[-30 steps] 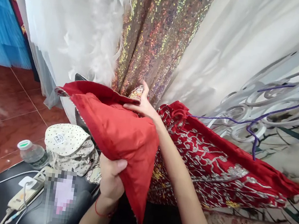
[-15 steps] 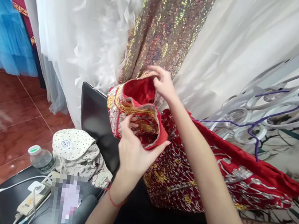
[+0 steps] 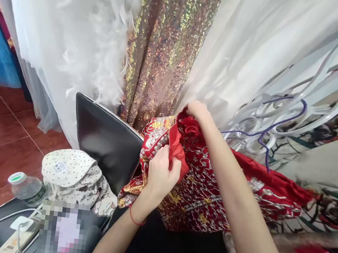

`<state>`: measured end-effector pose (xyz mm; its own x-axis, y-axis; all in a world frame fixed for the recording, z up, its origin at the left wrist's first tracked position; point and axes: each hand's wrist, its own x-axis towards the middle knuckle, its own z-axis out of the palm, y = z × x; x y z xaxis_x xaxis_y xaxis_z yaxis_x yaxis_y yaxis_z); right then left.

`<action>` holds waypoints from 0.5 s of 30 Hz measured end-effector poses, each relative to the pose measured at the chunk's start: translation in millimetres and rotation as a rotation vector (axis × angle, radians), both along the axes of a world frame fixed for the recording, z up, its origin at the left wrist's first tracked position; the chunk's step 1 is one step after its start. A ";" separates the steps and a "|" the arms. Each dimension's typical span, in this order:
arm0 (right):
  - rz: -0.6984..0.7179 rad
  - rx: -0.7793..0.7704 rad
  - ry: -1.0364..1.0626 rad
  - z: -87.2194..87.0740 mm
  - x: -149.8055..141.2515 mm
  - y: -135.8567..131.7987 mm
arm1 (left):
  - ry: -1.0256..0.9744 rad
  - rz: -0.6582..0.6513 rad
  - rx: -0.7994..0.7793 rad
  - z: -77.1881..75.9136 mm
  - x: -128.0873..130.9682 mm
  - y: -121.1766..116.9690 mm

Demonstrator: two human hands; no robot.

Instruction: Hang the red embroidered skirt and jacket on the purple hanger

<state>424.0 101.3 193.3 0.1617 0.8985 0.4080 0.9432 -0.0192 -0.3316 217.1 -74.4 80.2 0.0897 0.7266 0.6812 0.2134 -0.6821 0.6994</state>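
A red garment [image 3: 204,189] with silver and gold embroidery lies bunched in front of me, trailing off to the right. My left hand [image 3: 162,175] is closed on a fold of its plain red lining near the middle. My right hand [image 3: 197,110] reaches over the top and grips the garment's upper edge, fingers curled into the cloth. A purple hanger [image 3: 277,124] sticks out of the garment on the right.
White feathered and sheer dresses [image 3: 75,35] and a sequinned gold dress [image 3: 163,47] hang behind. A black chair [image 3: 105,139] at left holds a spotted cloth bag [image 3: 72,172], a water bottle [image 3: 25,186] and a power strip [image 3: 17,235]. A white scrolled railing [image 3: 310,95] stands at right.
The red cloth, held spread wide a second ago, has been gathered down into a bunch. My left hand rose and closed on the lining; my right hand moved to the top edge.
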 end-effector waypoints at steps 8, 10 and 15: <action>-0.211 -0.066 0.032 13.6 -13.2 -14.3 | 0.057 0.048 0.076 11.4 -3.5 -0.4; -0.236 0.209 -0.028 25.5 -14.8 -22.7 | 0.070 0.099 0.089 10.0 -1.6 2.7; -0.375 0.189 -0.329 57.7 -4.6 -54.4 | 0.043 0.153 0.103 4.9 0.4 13.0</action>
<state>419.4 46.9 251.0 0.2940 0.7095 0.6405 0.9379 -0.3433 -0.0502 217.4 -61.4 85.1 0.0142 0.6608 0.7504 0.3481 -0.7068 0.6159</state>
